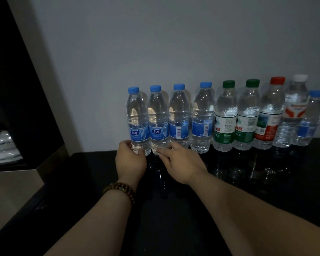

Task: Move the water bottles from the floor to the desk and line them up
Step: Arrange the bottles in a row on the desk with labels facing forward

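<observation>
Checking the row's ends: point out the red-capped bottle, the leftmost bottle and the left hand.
red-capped bottle (265,126): head view, on its label.
leftmost bottle (137,108): head view, clear upper body.
left hand (130,161): head view, back of hand.
</observation>
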Available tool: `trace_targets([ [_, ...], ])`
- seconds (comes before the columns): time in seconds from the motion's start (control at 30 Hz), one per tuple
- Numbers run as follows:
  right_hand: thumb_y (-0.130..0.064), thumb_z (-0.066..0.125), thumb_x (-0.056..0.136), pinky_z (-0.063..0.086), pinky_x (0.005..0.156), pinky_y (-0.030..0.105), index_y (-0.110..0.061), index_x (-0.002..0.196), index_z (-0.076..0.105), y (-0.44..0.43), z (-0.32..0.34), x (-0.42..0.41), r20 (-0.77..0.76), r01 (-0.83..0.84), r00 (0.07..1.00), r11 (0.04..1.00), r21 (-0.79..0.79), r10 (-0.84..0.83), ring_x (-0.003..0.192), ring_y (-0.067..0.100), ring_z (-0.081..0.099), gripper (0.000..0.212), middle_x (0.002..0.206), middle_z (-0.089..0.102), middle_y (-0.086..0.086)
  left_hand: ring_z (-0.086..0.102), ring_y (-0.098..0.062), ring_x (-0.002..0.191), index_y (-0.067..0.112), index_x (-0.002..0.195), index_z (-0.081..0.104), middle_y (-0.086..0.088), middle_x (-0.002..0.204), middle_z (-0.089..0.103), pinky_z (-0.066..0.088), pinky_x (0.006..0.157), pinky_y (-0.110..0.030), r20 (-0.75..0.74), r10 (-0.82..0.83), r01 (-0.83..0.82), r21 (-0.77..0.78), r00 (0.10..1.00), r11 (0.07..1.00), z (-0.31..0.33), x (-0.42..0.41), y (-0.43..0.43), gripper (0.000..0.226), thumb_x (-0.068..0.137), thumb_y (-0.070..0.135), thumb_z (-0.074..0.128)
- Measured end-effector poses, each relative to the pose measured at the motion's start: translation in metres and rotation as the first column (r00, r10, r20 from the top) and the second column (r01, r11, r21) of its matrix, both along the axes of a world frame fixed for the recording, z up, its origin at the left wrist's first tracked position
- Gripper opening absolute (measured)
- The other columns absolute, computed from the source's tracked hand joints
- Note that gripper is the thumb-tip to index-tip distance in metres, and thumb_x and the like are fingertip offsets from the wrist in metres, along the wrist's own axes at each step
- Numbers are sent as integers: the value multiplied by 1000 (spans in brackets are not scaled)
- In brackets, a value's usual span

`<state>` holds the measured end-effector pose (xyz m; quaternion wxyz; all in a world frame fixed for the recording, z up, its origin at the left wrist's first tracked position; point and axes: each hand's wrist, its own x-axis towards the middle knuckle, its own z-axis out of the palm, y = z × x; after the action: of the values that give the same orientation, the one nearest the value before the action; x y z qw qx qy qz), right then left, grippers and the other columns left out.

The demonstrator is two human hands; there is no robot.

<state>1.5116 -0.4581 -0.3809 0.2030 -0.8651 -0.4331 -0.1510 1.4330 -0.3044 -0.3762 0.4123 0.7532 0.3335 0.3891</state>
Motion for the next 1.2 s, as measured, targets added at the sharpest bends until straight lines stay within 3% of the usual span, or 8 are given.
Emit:
trace_targets([
  [0.27,-55,31,104,53,82,38,-48,142,47,1,0,2,2,2,1000,1000,-30,-2,99,15,61,42,121,49,-13,62,-16,86,18,101,54,-4,103,64,41,61,-20,23,58,-58,16,998,998,1,1,1,26,87,23,76],
  [0.67,-54,35,103,48,76,32,-47,139,51,0,-1,3,0,1,1000,1000,-10,-1,96,13,59,40,117,47,-14,62,-14,83,17,95,61,-1,95,66,43,62,-20,22,34,-35,66,999,997,0,-1,1,13,89,20,72],
  [0.77,-49,41,102,53,73,32,-40,128,64,-3,1,-4,26,8,1000,997,83,-10,90,14,61,35,110,57,-11,61,-11,78,19,91,56,-1,92,64,50,63,-26,19,23,-24,69,1000,997,3,-2,-4,16,88,18,72],
  [0.83,-43,44,102,54,71,34,-32,118,70,-9,5,-9,22,38,999,993,110,-41,87,17,63,33,103,63,-8,60,-14,76,19,89,53,-3,92,62,45,58,-24,7,13,-14,96,1000,995,8,-7,-11,17,88,17,70],
  [1.0,-32,47,99,50,69,33,-20,103,66,-44,9,-8,8,129,992,992,-5,-129,90,25,66,23,103,67,0,56,-6,72,28,86,49,5,90,56,36,56,-18,-180,-85,135,293,980,947,20,-20,-50,23,87,21,71],
  [1.07,-32,48,98,44,66,33,-18,104,63,-59,10,-3,46,148,988,986,-77,-145,89,28,66,21,106,65,3,58,-7,76,28,88,51,5,89,58,42,57,-20,-304,-152,230,239,940,944,27,-15,-71,22,87,20,72],
  [1.13,-32,49,98,42,66,34,-19,106,60,-71,10,2,36,156,988,981,-119,-152,90,29,65,19,110,64,5,63,-14,82,20,93,60,0,90,65,48,62,-25,-400,-258,311,75,880,947,33,-5,-91,14,86,18,71],
  [1.2,-32,50,97,48,70,36,-20,108,59,-79,11,7,-11,195,980,976,-98,-197,93,29,65,19,113,64,4,66,-17,84,11,94,67,-4,91,69,50,63,-26,-375,-318,310,-83,871,947,32,2,-109,10,85,16,69],
])
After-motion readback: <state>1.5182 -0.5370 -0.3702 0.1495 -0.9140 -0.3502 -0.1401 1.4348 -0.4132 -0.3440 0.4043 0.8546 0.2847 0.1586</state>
